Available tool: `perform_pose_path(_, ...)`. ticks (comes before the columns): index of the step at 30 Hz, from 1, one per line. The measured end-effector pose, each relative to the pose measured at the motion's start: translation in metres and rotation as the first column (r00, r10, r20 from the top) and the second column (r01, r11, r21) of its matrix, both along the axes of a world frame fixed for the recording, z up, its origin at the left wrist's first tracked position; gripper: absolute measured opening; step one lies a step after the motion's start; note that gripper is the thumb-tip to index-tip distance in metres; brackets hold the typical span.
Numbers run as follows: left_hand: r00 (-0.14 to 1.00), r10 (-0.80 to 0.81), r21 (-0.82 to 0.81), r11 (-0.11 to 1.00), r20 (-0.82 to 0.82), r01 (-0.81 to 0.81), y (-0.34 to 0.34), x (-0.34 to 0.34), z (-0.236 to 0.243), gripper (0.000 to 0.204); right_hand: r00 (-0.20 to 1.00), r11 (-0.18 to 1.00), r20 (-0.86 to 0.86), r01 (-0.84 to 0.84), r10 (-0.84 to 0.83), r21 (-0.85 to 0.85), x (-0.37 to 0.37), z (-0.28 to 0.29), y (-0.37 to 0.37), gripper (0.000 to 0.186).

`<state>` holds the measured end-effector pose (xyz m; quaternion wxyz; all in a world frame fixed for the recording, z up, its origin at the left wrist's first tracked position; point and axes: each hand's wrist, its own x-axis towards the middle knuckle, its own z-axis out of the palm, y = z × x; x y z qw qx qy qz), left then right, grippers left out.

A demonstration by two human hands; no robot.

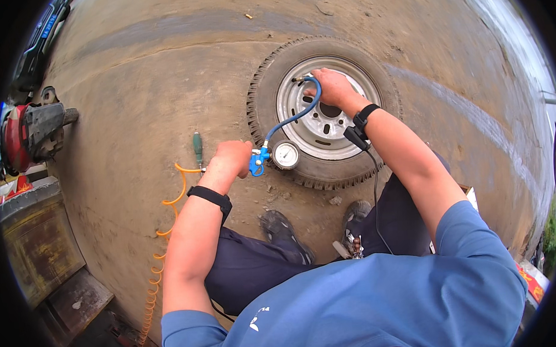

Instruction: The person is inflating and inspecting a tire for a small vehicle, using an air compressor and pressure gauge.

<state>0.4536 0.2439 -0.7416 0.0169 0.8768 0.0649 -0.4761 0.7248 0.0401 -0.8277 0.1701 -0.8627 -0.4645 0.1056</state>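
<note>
A tyre on a silver steel wheel [287, 115] lies flat on the ground in front of me. My left hand [233, 158] is closed around a blue tyre inflator [259, 160], near the tyre's left edge. A round white-faced pressure gauge [285, 155] is attached to the inflator. From it a blue air hose [293, 118] curves over the wheel, its metal end fitting [298, 80] near the rim's far left side. My right hand [335, 89] reaches over the rim, fingers closed at the hose close to that fitting; the fingertips are partly hidden.
An orange coiled air line [156, 269] runs from beside my left hand toward the lower left. A green-handled tool [197, 147] lies on the ground by that hand. Red and black machinery [35, 133] and a worn metal box [42, 249] stand at the left.
</note>
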Motion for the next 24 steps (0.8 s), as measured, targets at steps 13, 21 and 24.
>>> perform_pose_path(13, 1.0, 0.016, -0.019, 1.0, -0.013, -0.016, 0.007, -0.015, -0.009, 0.065, 0.993, 0.974, -0.096, 0.092, -0.074, 0.205, -0.009, -0.02, 0.021, 0.036)
perform_pose_path(21, 0.991, 0.053, -0.048, 0.998, 0.123, -0.048, 0.012, -0.02, -0.013, 0.055, 0.896, 0.791, -0.292, 0.437, -0.336, 0.43, -0.021, -0.026, 0.014, 0.033)
perform_pose_path(24, 0.929, 0.166, -0.106, 0.985, 0.331, -0.138, 0.045, -0.027, -0.011, 0.055, 0.91, 0.778, -0.264, 0.411, -0.319, 0.476, -0.01, -0.001, 0.02, 0.044)
